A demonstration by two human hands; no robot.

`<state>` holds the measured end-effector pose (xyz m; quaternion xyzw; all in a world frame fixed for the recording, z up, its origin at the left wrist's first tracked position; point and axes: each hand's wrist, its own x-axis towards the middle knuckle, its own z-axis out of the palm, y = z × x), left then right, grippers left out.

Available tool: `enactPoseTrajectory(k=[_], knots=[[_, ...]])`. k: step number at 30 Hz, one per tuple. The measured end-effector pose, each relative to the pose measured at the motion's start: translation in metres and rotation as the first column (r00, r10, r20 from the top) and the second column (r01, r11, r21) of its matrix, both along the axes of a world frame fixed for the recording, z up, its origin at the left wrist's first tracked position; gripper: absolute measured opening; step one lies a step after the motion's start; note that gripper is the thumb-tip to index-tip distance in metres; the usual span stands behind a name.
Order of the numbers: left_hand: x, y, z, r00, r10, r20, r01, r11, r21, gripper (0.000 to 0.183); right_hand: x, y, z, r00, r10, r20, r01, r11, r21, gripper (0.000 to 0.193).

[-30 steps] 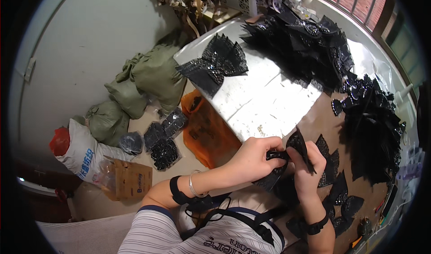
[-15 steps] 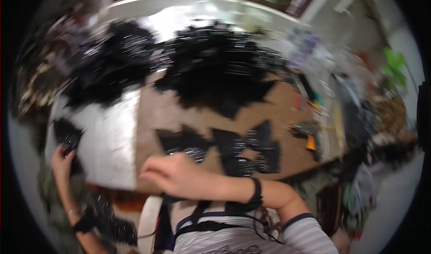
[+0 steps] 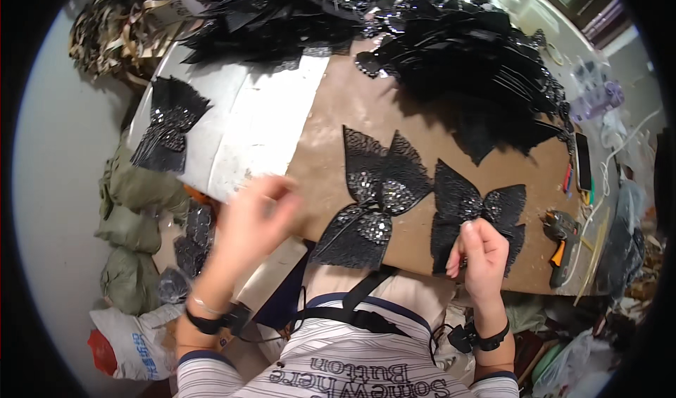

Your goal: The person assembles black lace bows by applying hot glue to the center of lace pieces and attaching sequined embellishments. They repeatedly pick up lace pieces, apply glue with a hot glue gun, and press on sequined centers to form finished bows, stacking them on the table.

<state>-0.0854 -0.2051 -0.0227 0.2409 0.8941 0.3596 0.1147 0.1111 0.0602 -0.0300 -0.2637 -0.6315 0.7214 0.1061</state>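
Over the front of the brown board, my left hand point(image 3: 260, 211) is smeared by motion, and its fingers cannot be made out. Just right of it lies a black fabric bow point(image 3: 377, 180) with sequins, flat on the board. My right hand point(image 3: 480, 257) is closed in a pinch over the lower edge of a second black sequined bow point(image 3: 470, 190); whether it grips that bow or some small thing is hidden. On the white part of the table at the far left rests a third black bow-shaped piece point(image 3: 167, 127), apart from both hands.
Two heaps of black sequined fabric pieces, a left heap point(image 3: 274, 18) and a right heap point(image 3: 472, 67), cover the back. At the right sit a phone point(image 3: 583, 160) and a glue gun point(image 3: 561, 236) with a white cord. Olive bundles point(image 3: 130, 218) stand left of the table.
The view has swung left. My left hand has left the black piece at the far left and come in toward the middle. My right hand has moved right, to the right-hand bow.
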Motion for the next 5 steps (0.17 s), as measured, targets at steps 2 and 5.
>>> enactPoseTrajectory(k=[2,5], knots=[[0.032,0.032,-0.011,0.992,-0.061,0.108,0.056,0.997,0.053,0.028,-0.007,0.003,-0.007,0.989,0.112,-0.099,-0.099,0.986,0.132,0.019],[0.036,0.055,-0.015,0.997,-0.009,0.073,0.026,0.969,-0.244,0.028,-0.034,-0.012,-0.004,0.938,0.307,-0.158,-0.214,0.876,0.433,0.02]])
